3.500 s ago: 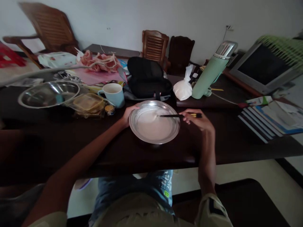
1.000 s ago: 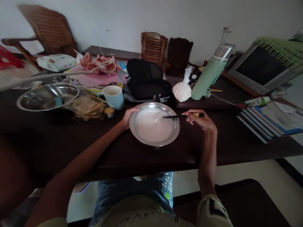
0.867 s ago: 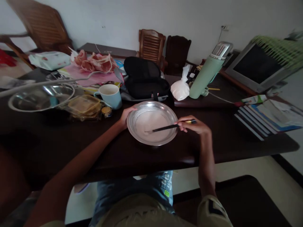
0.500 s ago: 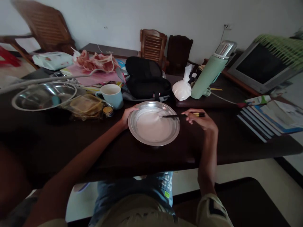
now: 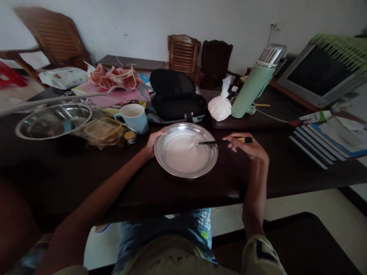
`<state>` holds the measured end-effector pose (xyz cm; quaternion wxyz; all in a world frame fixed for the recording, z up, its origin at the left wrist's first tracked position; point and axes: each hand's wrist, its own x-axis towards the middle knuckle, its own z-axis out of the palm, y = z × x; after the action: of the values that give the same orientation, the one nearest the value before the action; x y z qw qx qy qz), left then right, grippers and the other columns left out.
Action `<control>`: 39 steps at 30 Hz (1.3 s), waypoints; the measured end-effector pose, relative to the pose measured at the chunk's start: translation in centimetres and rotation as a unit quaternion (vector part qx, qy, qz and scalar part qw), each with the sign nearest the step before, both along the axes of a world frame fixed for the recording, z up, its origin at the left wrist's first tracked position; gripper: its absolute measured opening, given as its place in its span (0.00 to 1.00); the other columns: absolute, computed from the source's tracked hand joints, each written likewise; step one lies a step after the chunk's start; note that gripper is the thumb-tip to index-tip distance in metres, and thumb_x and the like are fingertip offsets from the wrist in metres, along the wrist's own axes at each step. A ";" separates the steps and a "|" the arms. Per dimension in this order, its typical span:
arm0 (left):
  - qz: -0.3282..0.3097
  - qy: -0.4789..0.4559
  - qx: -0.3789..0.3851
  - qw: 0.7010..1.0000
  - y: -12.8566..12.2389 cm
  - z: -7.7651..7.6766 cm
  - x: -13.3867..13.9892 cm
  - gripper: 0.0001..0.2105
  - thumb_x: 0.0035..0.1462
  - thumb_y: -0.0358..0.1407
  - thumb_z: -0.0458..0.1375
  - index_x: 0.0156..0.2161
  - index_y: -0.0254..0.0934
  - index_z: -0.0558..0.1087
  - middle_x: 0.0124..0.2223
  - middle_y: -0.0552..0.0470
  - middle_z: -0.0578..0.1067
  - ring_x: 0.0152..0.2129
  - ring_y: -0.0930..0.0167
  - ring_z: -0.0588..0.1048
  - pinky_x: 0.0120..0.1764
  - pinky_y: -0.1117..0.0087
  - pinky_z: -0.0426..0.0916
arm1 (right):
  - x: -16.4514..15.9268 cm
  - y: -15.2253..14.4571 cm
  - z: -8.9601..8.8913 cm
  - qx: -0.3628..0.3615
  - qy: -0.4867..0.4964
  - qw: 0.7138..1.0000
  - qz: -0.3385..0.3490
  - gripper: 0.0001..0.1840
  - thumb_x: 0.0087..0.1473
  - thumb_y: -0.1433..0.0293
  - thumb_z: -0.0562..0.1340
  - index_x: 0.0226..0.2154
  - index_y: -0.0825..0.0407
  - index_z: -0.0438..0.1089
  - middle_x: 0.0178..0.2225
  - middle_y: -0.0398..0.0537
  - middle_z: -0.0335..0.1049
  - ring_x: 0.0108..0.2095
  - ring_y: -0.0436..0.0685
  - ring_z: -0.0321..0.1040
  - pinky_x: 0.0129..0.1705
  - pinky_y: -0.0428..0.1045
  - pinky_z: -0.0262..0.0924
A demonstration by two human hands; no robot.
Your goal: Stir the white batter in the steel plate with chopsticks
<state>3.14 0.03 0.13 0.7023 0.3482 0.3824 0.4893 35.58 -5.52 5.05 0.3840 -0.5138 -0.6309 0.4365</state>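
Note:
A round metal basin (image 5: 186, 173) stands on the dark table in front of me, part filled with a pale pinkish-white batter (image 5: 183, 154). My left hand (image 5: 155, 143) grips the basin's left rim, thumb over the edge and the other fingers hidden beneath it. My right hand (image 5: 243, 145) is closed around black chopsticks (image 5: 212, 142) with gold-coloured ends. They lie nearly level over the right rim, their tips dipping into the batter near its middle. A tied clear bag of white powder (image 5: 220, 107) sits behind the basin on the right.
A light-blue mug (image 5: 134, 120), a small jar (image 5: 130, 136), plastic containers (image 5: 103, 131) and another metal basin (image 5: 24, 131) stand left. Behind is a black bag (image 5: 177, 99). A tall green flask (image 5: 249, 91) and stacked books (image 5: 315, 147) are to the right.
My right hand and the chopsticks have shifted slightly right, and the tips have moved a little within the batter. My left hand keeps its hold on the rim. The view has tilted slightly.

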 end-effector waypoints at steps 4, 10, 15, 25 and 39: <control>-0.002 -0.004 0.012 1.000 0.1 -0.2 0.0 0.16 0.42 0.30 0.57 0.39 0.32 0.78 0.29 0.51 0.79 0.29 0.66 0.76 0.35 0.68 0.69 | 0.3 -0.3 0.3 -0.052 -0.030 0.989 0.134 0.17 0.48 0.58 0.69 0.35 0.54 0.79 0.23 0.45 0.72 0.21 0.48 0.64 0.24 0.45 0.61; -0.011 -0.003 0.029 1.000 0.4 -0.6 -0.1 0.17 0.42 0.30 0.57 0.40 0.33 0.78 0.31 0.51 0.79 0.33 0.64 0.76 0.36 0.69 0.69 | 0.2 -0.1 1.0 -0.007 -0.024 0.998 0.058 0.17 0.49 0.57 0.67 0.35 0.54 0.79 0.24 0.46 0.72 0.22 0.49 0.65 0.26 0.46 0.62; -0.021 -0.011 0.025 0.999 0.3 -0.7 -0.1 0.18 0.43 0.31 0.57 0.43 0.33 0.77 0.31 0.51 0.80 0.33 0.63 0.77 0.37 0.67 0.69 | -0.7 0.1 0.9 -0.033 -0.031 0.997 0.063 0.17 0.49 0.57 0.67 0.34 0.53 0.79 0.22 0.45 0.71 0.21 0.48 0.64 0.24 0.46 0.60; -0.028 -0.005 0.037 0.999 0.3 -0.8 -0.1 0.21 0.43 0.33 0.57 0.45 0.33 0.76 0.34 0.50 0.80 0.36 0.62 0.77 0.42 0.65 0.69 | -0.8 0.0 1.2 -0.011 -0.017 1.000 -0.008 0.16 0.50 0.57 0.67 0.33 0.53 0.79 0.22 0.44 0.71 0.21 0.47 0.63 0.24 0.46 0.59; 0.008 0.031 -0.076 0.997 0.3 -0.7 -0.4 0.13 0.47 0.35 0.56 0.37 0.31 0.78 0.21 0.51 0.75 0.21 0.67 0.73 0.27 0.68 0.67 | -1.4 -1.6 1.5 -0.057 -0.022 0.992 0.108 0.16 0.49 0.58 0.68 0.32 0.54 0.78 0.22 0.44 0.71 0.21 0.47 0.63 0.24 0.45 0.59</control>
<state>2.75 0.30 -0.55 0.7106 0.3056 0.4426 0.4536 34.15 -7.11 6.55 0.2908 -0.4731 -0.6647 0.4998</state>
